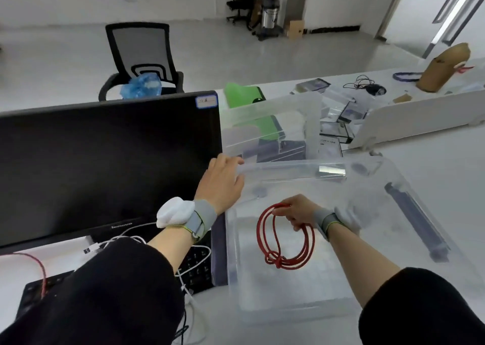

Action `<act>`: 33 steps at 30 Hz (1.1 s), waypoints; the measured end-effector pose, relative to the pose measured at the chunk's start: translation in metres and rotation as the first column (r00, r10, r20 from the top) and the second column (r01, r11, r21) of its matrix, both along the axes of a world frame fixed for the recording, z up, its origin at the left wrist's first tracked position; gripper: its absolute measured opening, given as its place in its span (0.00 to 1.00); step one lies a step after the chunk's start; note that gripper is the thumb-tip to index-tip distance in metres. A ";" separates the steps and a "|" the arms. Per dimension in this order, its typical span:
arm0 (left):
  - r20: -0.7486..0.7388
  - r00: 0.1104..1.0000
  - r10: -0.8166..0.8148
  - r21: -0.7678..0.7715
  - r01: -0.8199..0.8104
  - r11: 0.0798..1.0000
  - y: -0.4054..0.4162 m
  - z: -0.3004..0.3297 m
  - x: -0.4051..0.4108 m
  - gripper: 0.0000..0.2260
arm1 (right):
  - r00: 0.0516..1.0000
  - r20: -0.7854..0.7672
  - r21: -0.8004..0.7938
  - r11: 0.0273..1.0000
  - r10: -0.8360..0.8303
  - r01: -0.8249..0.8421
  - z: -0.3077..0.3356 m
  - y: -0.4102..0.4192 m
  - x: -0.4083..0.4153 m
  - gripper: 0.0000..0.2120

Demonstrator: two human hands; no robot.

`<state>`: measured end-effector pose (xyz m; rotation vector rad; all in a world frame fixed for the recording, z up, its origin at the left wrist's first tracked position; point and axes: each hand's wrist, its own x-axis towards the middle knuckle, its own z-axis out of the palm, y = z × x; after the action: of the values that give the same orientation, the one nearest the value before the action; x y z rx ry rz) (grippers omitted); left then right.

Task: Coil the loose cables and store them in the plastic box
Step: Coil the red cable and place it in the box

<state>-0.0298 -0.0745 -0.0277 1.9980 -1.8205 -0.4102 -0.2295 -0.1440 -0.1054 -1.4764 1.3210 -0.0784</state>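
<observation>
A coiled red cable (301, 255), knotted at its low end, hangs inside the clear plastic box (236, 266) on the white desk. My right hand (294, 212) grips the coil at its top, above the box's floor. My left hand (223, 184) holds the edge of the clear lid (294, 170), which is lifted at the box's far side. A loose white cable (194, 260) lies over the keyboard, under my left forearm. Another red cable (39, 268) trails across the desk at the left.
A black monitor (105, 166) stands left of the box with a black keyboard (196, 268) below it. A second clear container (273, 126) sits behind. Small boxes, a black wire and a white divider (420, 116) crowd the far right. An office chair (141, 58) stands beyond the desk.
</observation>
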 end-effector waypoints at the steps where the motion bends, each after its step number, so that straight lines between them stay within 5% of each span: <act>1: 0.067 0.998 -0.016 -0.008 0.017 1.000 -0.006 -0.006 -0.002 0.18 | 1.000 0.012 0.041 0.999 0.008 -0.009 -0.013 -0.004 0.004 0.05; 9: 0.435 0.900 0.017 -0.040 0.001 0.999 -0.036 -0.036 -0.013 0.19 | 0.998 0.052 0.157 0.986 0.040 -0.048 -0.073 -0.034 0.039 0.10; 13: 0.503 0.862 0.062 -0.040 -0.049 0.998 -0.047 -0.040 -0.019 0.19 | 0.857 -0.374 -0.079 0.908 0.355 -0.411 -0.093 -0.037 0.051 0.20; 17: 0.527 0.847 0.064 -0.027 -0.059 0.998 -0.048 -0.041 -0.019 0.18 | 0.645 -0.710 -0.287 0.720 0.283 -0.632 -0.104 -0.024 0.053 0.30; 22: 0.527 0.848 0.059 -0.022 -0.056 0.998 -0.048 -0.040 -0.020 0.18 | 0.686 -0.698 -0.329 0.758 0.207 -0.563 -0.111 -0.017 0.054 0.31; 28: 0.516 0.853 0.075 -0.039 -0.065 0.997 -0.045 -0.038 -0.020 0.16 | 0.819 -0.522 -0.173 0.910 0.241 -0.377 -0.105 -0.019 0.046 0.27; 33: 0.496 0.865 0.077 -0.039 -0.066 0.997 -0.043 -0.037 -0.021 0.16 | 0.815 -0.519 -0.120 0.922 0.258 -0.369 -0.087 -0.023 0.033 0.26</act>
<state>-0.0507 -0.1175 -0.0646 2.2996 -2.0120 0.1731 -0.1963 -0.1670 -0.1922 -1.9768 1.4778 0.4168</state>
